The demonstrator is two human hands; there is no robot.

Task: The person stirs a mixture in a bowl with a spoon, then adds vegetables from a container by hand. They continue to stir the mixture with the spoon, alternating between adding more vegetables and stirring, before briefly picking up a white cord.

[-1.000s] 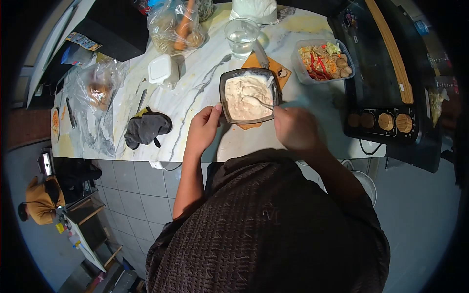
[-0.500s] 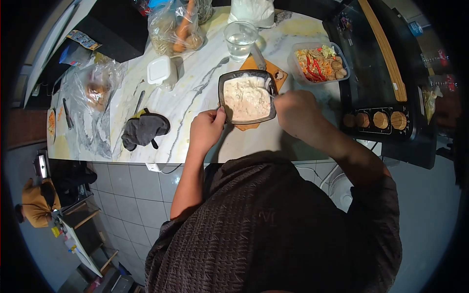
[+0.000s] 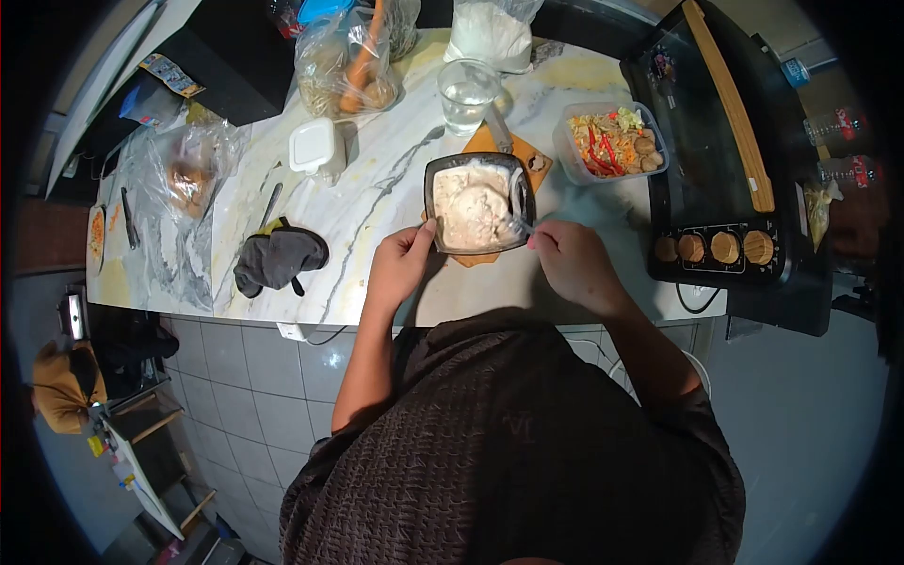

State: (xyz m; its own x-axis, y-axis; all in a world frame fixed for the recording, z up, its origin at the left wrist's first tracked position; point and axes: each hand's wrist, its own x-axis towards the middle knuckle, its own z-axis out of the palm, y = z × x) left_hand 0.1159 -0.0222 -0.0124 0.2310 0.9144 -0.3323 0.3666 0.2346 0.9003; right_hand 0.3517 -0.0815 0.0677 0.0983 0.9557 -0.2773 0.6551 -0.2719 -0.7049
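A square dark bowl point(image 3: 430, 193) with a thick pale batter point(image 3: 471, 202) in it sits over a wooden cutting board point(image 3: 537, 165). My left hand point(image 3: 400, 264) is closed on the bowl's left side, thumb on the rim. At the lower right corner, my right hand point(image 3: 579, 264) grips a thin shiny metal utensil point(image 3: 518, 226) whose head is down in the batter; whether it is a fork or a spoon I cannot tell. Just behind the bowl, a knife point(image 3: 499, 132) lies on the board, partly hidden.
Behind the bowl stand a clear cup of water point(image 3: 467, 99) and a bag of white powder point(image 3: 490, 38). A container of cut vegetables point(image 3: 612, 146) is at right, beside a black oven point(image 3: 720, 188). Leftward are a white-lidded tub point(image 3: 316, 146) and grey mitt point(image 3: 282, 259). Someone sits far left.
My right hand has drawn toward me with the utensil, from the bowl's right side to its lower right corner. The batter has gathered into a mound. My left hand keeps its hold.
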